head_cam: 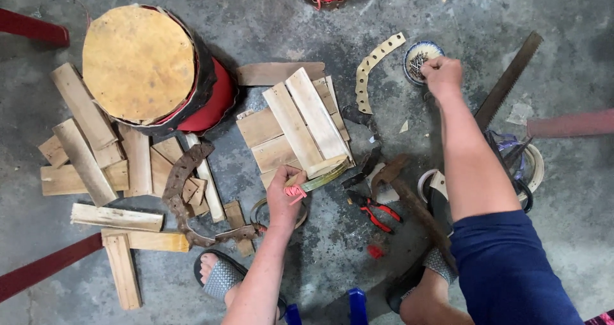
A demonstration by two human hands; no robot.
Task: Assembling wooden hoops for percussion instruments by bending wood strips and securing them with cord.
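Your right hand point(442, 74) reaches out to the small bowl of nails point(419, 58) on the concrete floor point(307, 18), fingers bunched at its rim. Your left hand point(284, 194) grips a pink-handled tool point(295, 191) beside the nailed wooden slats point(297, 123). Red-handled pliers point(374, 211) and a hammer point(400, 184) lie between your arms. A hand saw point(508, 79) lies just beyond your right forearm. Loose wood offcuts point(86, 155) lie at the left beside a round stool point(144, 66).

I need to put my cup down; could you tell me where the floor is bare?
Bare concrete floor lies between the round stool and the nail bowl, and at far right beyond the saw. It is crowded around the plank panel and pliers.
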